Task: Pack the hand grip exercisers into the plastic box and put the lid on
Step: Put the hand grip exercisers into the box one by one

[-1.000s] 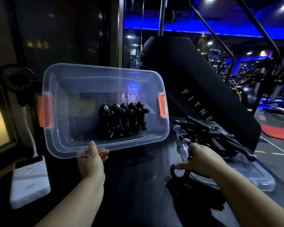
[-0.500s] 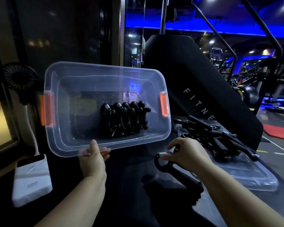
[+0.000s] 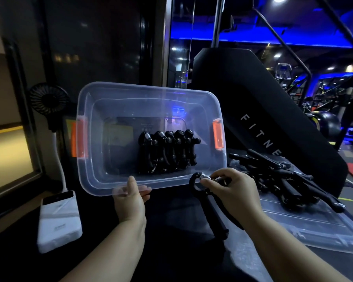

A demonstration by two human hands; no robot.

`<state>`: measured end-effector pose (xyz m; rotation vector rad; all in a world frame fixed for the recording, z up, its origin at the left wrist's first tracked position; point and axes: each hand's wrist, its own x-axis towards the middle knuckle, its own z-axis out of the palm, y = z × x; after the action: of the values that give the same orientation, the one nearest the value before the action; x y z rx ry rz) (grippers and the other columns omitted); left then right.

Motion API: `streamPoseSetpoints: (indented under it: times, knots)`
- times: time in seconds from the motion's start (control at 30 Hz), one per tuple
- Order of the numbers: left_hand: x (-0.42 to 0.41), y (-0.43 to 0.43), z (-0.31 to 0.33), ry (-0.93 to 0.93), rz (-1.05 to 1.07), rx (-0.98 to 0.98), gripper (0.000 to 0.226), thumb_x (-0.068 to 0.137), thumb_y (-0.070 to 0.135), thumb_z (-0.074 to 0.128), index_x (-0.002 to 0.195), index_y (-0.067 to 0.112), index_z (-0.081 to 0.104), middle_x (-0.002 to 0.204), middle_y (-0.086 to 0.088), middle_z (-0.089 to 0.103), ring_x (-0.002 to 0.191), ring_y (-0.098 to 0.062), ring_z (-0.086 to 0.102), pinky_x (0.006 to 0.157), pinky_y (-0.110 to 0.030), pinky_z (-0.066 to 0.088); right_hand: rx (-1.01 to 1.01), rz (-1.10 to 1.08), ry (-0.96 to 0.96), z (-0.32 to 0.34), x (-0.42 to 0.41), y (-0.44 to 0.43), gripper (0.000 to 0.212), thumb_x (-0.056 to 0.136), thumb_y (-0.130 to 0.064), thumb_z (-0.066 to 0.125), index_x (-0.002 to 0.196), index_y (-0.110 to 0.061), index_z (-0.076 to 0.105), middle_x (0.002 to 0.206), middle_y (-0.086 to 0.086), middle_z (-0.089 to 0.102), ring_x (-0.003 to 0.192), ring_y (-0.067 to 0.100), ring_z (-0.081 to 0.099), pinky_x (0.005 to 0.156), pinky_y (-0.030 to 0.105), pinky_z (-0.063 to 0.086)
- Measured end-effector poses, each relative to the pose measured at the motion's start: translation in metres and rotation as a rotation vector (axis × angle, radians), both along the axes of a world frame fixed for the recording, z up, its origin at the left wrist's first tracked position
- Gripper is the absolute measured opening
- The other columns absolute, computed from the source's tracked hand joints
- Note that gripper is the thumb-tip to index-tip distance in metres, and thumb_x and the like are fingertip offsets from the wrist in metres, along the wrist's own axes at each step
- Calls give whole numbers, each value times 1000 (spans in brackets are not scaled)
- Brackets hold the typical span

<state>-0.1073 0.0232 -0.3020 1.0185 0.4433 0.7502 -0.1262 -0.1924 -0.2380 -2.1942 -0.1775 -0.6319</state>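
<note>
At lower centre the right grip (image 3: 230, 192) pinches one black exerciser (image 3: 216, 220) by its spring end, just below the tilted plastic box (image 3: 147, 93), whose near rim the left grip (image 3: 130, 200) clasps.

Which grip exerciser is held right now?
The exerciser pinched at its spring end by the right hand, outside the box; others sit inside it or piled on the lid.

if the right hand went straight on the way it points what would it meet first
Probably the near rim of the box: the right hand points up-left, and its exerciser is right at that rim. Depth is unclear; it may pass over it.
</note>
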Motion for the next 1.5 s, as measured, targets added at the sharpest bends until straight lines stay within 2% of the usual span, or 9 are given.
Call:
streamPoseSetpoints:
  times: [0.17, 0.37, 0.5, 0.63, 0.8, 1.0, 1.17, 1.33, 1.5]
  knots:
    - [-3, -2, 1, 0, 12, -14, 19, 99, 28, 48, 85, 15, 46, 48, 1, 63, 46, -8, 63, 45, -20, 49, -128, 13, 26, 2, -2, 1, 34, 69, -65, 69, 72, -32, 64, 68, -14, 64, 69, -2, 58, 61, 20, 44]
    - [-4, -2, 3, 1, 8, -15, 19, 99, 29, 49, 85, 15, 46, 49, 1, 63, 45, -9, 62, 46, -21, 49, -229, 3, 143, 7, -6, -5, 44, 79, -67, 53, 73, -24, 57, 68, -8, 60, 68, 8, 55, 64, 30, 44]
    - [-5, -2, 3, -1, 9, -6, 19, 99, 28, 48, 84, 16, 46, 53, -1, 64, 46, -10, 63, 47, -22, 49, -207, 8, 235, 18, -14, -7, 48, 80, -67, 56, 59, -24, 47, 53, -6, 54, 54, 12, 54, 53, 28, 36]
    - [-5, -2, 3, 1, 1, -5, 19, 99, 29, 48, 84, 16, 46, 50, 0, 63, 45, -9, 62, 45, -20, 48, -299, 12, 305, 26, -21, -4, 47, 79, -72, 52, 64, -28, 49, 61, -7, 55, 59, 11, 54, 54, 27, 39]
    - [-5, -2, 3, 5, -3, 4, 19, 99, 30, 47, 85, 17, 44, 53, -2, 64, 46, -9, 62, 49, -23, 48, -56, 123, 370, 27, -20, 0, 48, 75, -57, 68, 80, -11, 61, 63, 3, 65, 49, 16, 65, 53, 37, 53]
    - [-5, -2, 2, 13, -21, 4, 23, 99, 32, 47, 99, 8, 44, 68, -10, 64, 50, -10, 63, 51, -23, 49, 64, 223, 217, 47, -18, 10, 59, 61, -60, 69, 86, -7, 60, 70, 9, 68, 67, 29, 69, 68, 53, 55]
    - [-2, 0, 2, 27, -36, -5, 38, 99, 31, 47, 109, -5, 48, 64, -11, 66, 47, -10, 63, 50, -22, 49, 180, 317, 137, 59, -10, 25, 30, 82, -25, 72, 86, -2, 53, 69, 4, 64, 66, 20, 71, 63, 39, 56]
    - [-7, -1, 3, 6, -50, -15, 38, 99, 32, 48, 110, -4, 47, 68, -13, 67, 51, -9, 64, 55, -25, 49, 83, 295, 74, 63, 9, 41, 21, 81, -32, 71, 79, -23, 52, 65, -5, 71, 74, 23, 70, 77, 48, 56]
    - [-7, 0, 3, -19, -64, -38, 43, 98, 30, 49, 112, -10, 46, 66, -16, 65, 54, -18, 62, 52, -25, 48, -34, 244, 3, 59, 34, 64, 21, 82, -32, 69, 84, -23, 51, 68, -4, 68, 68, 19, 63, 69, 35, 50]
